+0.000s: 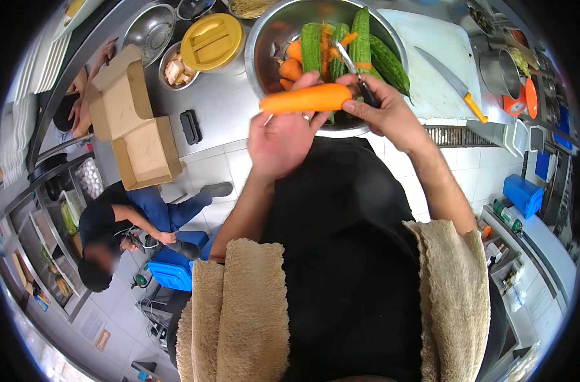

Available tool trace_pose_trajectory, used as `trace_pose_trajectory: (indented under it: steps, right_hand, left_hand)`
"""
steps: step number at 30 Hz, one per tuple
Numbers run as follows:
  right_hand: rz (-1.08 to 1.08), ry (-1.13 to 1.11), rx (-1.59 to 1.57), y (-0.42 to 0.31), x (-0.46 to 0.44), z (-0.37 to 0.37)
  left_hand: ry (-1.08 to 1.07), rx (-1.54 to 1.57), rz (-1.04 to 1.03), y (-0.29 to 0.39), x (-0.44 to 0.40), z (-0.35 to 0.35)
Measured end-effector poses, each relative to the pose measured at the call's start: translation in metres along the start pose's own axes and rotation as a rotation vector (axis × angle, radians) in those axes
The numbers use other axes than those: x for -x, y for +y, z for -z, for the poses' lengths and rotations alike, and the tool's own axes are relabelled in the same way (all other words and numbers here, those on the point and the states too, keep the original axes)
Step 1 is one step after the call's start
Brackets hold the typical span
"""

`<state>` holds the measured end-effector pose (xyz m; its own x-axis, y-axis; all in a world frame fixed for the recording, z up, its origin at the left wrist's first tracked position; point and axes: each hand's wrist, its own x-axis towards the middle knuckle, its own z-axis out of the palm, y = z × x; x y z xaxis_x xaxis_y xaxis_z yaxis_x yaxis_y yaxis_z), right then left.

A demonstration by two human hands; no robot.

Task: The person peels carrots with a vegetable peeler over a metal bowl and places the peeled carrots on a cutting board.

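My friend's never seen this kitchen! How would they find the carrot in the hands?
Find the big metal bowl, top middle. At its near side, the carrot lies across the left hand, with the right hand at one end. Only it is held; the other carrots lie in the bowl.

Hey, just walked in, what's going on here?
A person is holding a carrot over a metal bowl, with the left hand under it and the right hand at its other end. The right hand also holds what looks like a peeler. In the bowl are more carrots and long green vegetables, with orange strips, probably peelings, on top. A knife lies on the white board.
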<state>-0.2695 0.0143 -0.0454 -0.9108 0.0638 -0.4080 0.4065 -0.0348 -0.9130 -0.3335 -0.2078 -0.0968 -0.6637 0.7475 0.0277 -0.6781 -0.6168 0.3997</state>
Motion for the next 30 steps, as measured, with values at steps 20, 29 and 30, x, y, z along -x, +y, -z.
trace_pose_trajectory:
  steps: [20, 29, 30]
  right_hand:
    - [0.415, 0.058, 0.805, 0.019, 0.002, -0.015]
    - [0.380, 0.145, 0.795, 0.007, 0.003, -0.008]
    - [0.423, 0.113, 0.778, 0.008, 0.005, -0.012]
  left_hand:
    - [0.273, -0.741, 0.461, 0.020, -0.004, 0.001]
    - [0.287, -0.990, 0.459, 0.020, -0.007, -0.015]
    - [0.276, -1.020, 0.482, 0.019, -0.008, -0.014]
